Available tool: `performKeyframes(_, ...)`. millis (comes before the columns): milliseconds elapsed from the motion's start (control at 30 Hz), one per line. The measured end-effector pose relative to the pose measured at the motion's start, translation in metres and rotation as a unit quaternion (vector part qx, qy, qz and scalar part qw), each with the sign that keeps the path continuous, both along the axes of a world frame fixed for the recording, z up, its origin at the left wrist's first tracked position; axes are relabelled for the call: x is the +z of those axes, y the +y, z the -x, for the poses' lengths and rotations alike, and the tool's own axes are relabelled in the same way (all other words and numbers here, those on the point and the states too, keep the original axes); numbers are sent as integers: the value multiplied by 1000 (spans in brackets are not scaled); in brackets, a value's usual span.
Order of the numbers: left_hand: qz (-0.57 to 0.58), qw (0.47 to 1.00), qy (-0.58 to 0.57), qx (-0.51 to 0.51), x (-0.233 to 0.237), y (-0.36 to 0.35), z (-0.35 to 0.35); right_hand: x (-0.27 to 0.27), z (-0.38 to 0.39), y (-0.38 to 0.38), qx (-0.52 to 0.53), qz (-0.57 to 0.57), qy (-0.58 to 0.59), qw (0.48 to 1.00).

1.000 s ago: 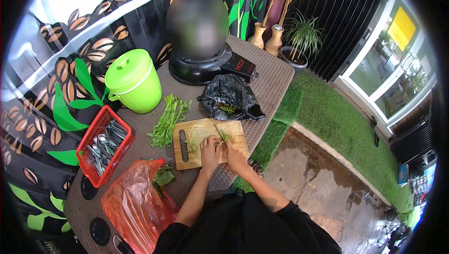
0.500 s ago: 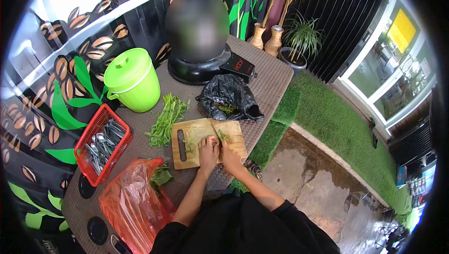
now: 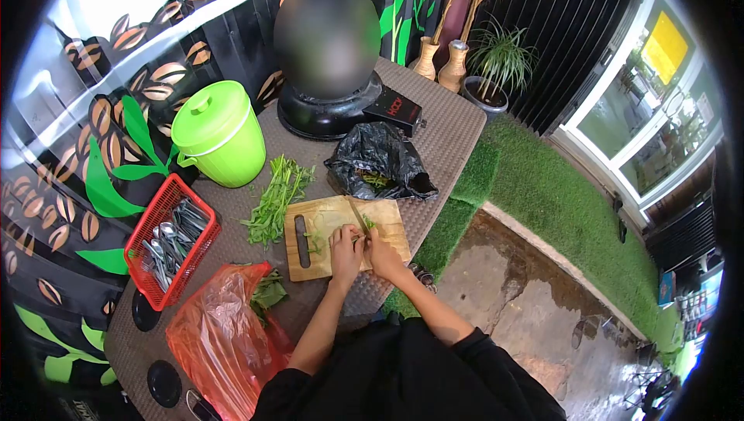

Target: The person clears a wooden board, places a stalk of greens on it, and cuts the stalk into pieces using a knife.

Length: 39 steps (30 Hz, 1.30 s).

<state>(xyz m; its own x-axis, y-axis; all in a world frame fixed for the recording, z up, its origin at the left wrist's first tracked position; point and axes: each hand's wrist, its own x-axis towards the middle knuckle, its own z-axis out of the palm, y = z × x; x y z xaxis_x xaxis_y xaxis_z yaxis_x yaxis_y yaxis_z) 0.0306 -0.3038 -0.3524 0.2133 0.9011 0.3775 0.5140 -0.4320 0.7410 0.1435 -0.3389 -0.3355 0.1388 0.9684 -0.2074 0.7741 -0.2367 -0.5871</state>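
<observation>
A wooden cutting board lies on the table, with its handle slot on the left. My right hand is closed around the handle of a knife, whose blade points away from me across the board. Close beside it, my left hand presses down with curled fingers on green stems, mostly hidden under the fingertips. Small cut green pieces lie right of the blade, and a few thin green scraps lie near the slot. Beyond the board's left corner rests a pile of leafy greens.
Behind the board sits an open black plastic bag with plant bits inside. A lidded green bucket, a red basket of cutlery and a red plastic bag with leaves stand left. A black round-based appliance is at the back.
The knife blade has tilted slightly and shows more clearly above my fingers. My right hand has shifted a little; my left hand stays nearly in place.
</observation>
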Motion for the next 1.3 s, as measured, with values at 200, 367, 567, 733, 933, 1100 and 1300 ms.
performKeyframes(200,-16,1000,2,9,-2,1,0,5,20,-26,-54,-12,-47,997)
performKeyframes(367,-29,999,-4,-17,10,-3,0,-3,3,-20,-35,-9,-14,999)
performKeyframes(567,-7,997,-51,-51,-1,0,0,1,-14,-16,10,-24,-29,999)
performKeyframes(733,-82,996,-5,22,0,1,2,7,-22,-10,61,18,-100,993)
performKeyframes(933,-96,994,60,4,0,1,2,20,-19,-14,84,-2,-140,987)
performKeyframes(1100,-82,992,98,-9,4,-1,1,-3,-3,-22,52,-79,-209,973)
performKeyframes(1300,-81,992,99,-8,2,-1,1,-22,-16,6,55,-159,-188,968)
